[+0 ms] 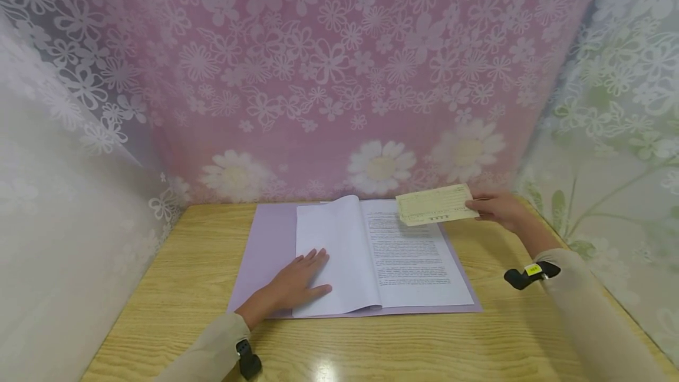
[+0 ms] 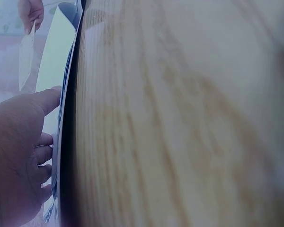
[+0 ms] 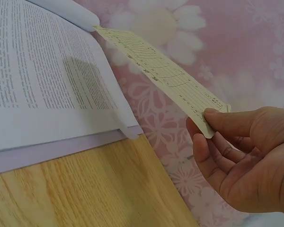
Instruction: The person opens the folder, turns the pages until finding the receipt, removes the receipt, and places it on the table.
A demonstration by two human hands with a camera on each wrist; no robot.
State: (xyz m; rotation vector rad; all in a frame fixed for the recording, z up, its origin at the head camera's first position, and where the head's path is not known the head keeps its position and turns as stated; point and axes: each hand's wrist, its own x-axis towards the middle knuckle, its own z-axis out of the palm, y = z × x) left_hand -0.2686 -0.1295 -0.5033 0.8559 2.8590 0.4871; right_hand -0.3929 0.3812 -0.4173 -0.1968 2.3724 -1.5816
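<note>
A purple folder (image 1: 272,234) lies spread on the table with a stack of white sheets inside. Its turned-over pages (image 1: 334,240) curve up along the middle, and a printed page (image 1: 411,258) faces up on the right. My left hand (image 1: 299,282) rests on the turned pages near their lower left, fingers straight and spread. With thumb and fingers, my right hand (image 1: 495,208) pinches the right end of a yellowish printed slip (image 3: 156,71). The slip is held over the upper right of the printed page and casts a shadow on it in the right wrist view.
The wooden table (image 1: 201,287) runs around the folder on the left, front and right. Behind it hangs a pink floral curtain (image 1: 329,105), with pale floral sheets at both sides. Black wrist straps (image 1: 532,275) sit over beige sleeves.
</note>
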